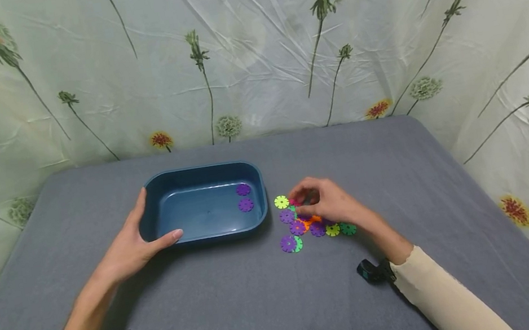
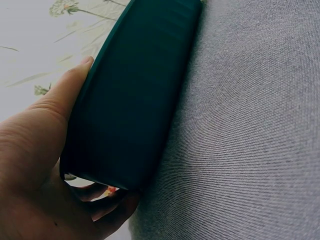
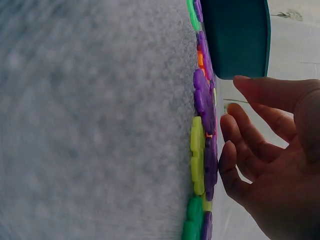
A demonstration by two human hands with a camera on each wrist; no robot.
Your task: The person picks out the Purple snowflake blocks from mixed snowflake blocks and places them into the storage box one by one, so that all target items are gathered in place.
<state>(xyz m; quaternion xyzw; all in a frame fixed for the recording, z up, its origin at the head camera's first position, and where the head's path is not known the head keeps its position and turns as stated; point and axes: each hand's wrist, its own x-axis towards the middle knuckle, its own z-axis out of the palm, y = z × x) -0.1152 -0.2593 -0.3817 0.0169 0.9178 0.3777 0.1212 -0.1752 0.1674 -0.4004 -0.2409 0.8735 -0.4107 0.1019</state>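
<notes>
A blue plastic bin [image 1: 213,235] stands on the cloth-covered table, with two purple notched discs [image 1: 246,205] lying flat at its right end. My left hand [image 1: 127,245] grips the bin's left end, the thumb over the front rim and the fingers round the far corner. In the left wrist view, the fingers [image 2: 117,210] bend round the end of the bin [image 2: 130,95]. Right of the bin, my right hand [image 1: 326,199] hovers over a loose pile of discs, its thumb and fingers apart and loosely bent. Nothing shows between them. The hand partly hides the pile.
Loose discs lie about the pile: a yellow disc [image 1: 281,202] near the bin, purple discs [image 1: 289,243], and a green disc [image 1: 348,229] to the right. Grey cloth [image 1: 245,310] covers the table. A flower-printed curtain [image 1: 256,75] hangs behind its far edge.
</notes>
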